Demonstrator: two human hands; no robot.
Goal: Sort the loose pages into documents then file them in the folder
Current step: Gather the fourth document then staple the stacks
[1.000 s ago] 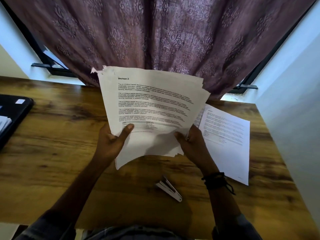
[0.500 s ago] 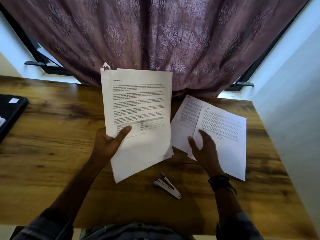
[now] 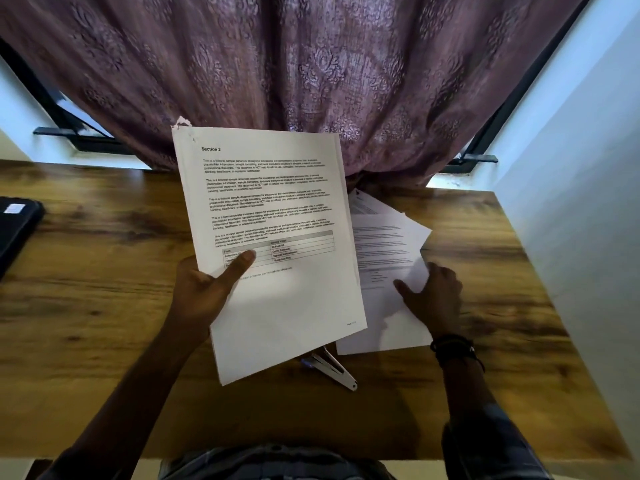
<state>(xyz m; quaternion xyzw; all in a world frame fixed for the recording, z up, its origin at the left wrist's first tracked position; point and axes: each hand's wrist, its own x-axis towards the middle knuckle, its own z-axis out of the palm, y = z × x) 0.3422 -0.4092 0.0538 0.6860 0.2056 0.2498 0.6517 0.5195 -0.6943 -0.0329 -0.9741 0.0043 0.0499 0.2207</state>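
Observation:
My left hand (image 3: 204, 292) holds up a stack of pages (image 3: 277, 209), thumb on the front sheet headed "Section 2", above the wooden table (image 3: 104, 306). To its right, a few loose pages (image 3: 381, 244) lie fanned on the table, partly hidden behind the stack. My right hand (image 3: 433, 296) is at their right edge; its thumb lies on the top sheet and its fingertips are tucked under the edge, pinching it. The black folder (image 3: 17, 230) lies at the table's far left edge, mostly out of view.
A white stapler (image 3: 334, 370) lies on the table just below the held stack. A purple patterned curtain (image 3: 311, 81) hangs behind the table. A pale wall (image 3: 571, 237) runs along the table's right side.
My right hand let go of the stack, laid pages on the right pile, then drew that pile leftward and took hold of its edge. My left hand kept the stack raised.

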